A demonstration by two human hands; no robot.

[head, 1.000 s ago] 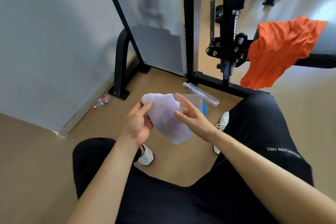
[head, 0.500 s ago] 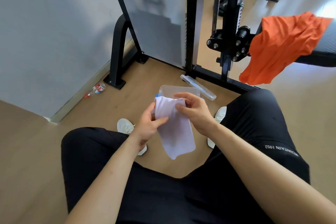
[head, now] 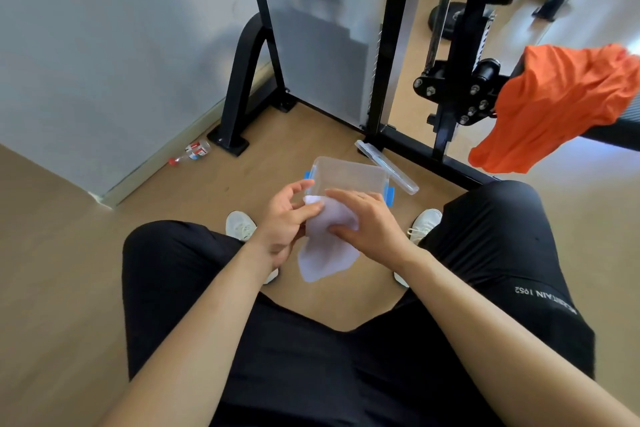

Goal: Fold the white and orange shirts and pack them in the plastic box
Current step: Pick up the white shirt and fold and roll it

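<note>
The partly folded white cloth shirt (head: 325, 253) is pinched at its top edge by the left hand (head: 282, 222) and grasped from above by the right hand (head: 369, 222), seemingly to tighten the fold. It is held near the open clear plastic box (head: 349, 172) on the floor (head: 69, 253), ready for packing. The crumpled orange shirt (head: 561, 107) is draped on black gym equipment (head: 450, 87).

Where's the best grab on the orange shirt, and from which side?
Probably the bunched fabric at the top of the orange shirt, where it lies over the black pad: come from above and pinch a ridge. The lower corner hangs free, so it should simply trail.
</note>
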